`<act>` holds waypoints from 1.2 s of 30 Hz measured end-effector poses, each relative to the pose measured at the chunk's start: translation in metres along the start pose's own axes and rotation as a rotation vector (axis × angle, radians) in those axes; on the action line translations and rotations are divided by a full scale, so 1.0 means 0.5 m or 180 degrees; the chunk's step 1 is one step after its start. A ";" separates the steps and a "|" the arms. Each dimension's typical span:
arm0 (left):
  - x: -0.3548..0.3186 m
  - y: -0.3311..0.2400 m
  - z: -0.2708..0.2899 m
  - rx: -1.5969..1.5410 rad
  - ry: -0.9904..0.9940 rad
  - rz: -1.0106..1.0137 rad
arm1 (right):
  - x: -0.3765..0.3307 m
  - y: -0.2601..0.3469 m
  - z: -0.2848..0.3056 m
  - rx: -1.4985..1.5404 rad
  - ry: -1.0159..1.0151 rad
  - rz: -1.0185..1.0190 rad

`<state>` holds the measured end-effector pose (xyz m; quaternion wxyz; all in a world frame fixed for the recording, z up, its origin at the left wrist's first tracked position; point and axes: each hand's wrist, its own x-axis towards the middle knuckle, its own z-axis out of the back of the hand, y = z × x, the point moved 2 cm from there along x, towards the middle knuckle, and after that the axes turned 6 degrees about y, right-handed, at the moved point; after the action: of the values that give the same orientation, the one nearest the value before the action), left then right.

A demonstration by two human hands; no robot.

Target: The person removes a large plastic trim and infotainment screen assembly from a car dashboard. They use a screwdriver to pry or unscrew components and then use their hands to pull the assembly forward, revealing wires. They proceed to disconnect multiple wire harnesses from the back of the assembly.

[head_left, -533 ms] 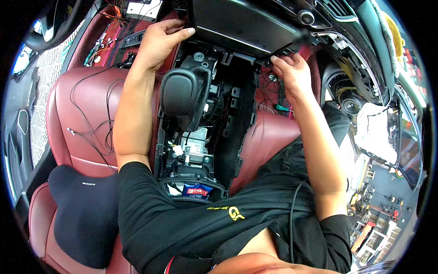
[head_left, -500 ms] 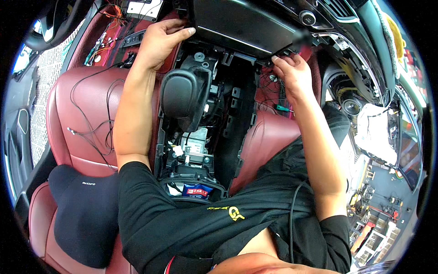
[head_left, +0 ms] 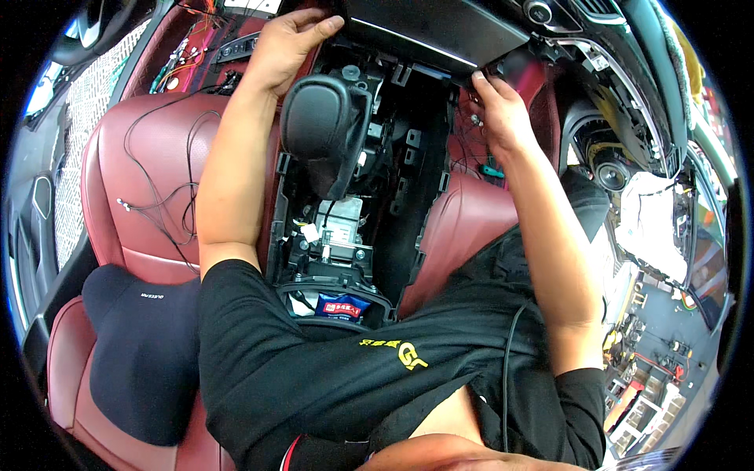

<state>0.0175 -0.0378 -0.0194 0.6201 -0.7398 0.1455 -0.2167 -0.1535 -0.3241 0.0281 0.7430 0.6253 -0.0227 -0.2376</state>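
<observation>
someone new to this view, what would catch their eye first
Probably the opened centre console, running down the middle between dark red seats, with a black gear lever standing in it. At the top, the left hand and right hand are at the lower corners of a dark panel.

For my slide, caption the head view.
Bare left hand and right hand at the lower corners of a black rectangular panel.
</observation>
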 end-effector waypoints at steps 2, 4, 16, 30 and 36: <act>-0.004 0.006 -0.001 0.0034 -0.0091 -0.0135 | 0.007 -0.001 -0.004 -0.0437 -0.0091 0.0111; -0.007 -0.009 0.000 -0.0248 0.0061 -0.0106 | -0.002 0.014 -0.009 -0.0189 -0.0038 0.0026; -0.003 -0.009 0.022 0.0003 0.0359 -0.0146 | -0.008 -0.001 0.005 -0.0612 0.0117 0.0023; 0.009 0.004 0.051 -0.0005 0.0360 0.0063 | -0.050 0.002 -0.018 -0.1703 -0.0169 0.0602; 0.003 -0.013 0.030 -0.0261 0.0385 0.0135 | -0.030 -0.007 -0.002 -0.1343 -0.0093 0.0544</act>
<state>0.0261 -0.0243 -0.0151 0.5838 -0.7469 0.2071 -0.2417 -0.1674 -0.3179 0.0286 0.8743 0.4484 -0.0362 -0.1823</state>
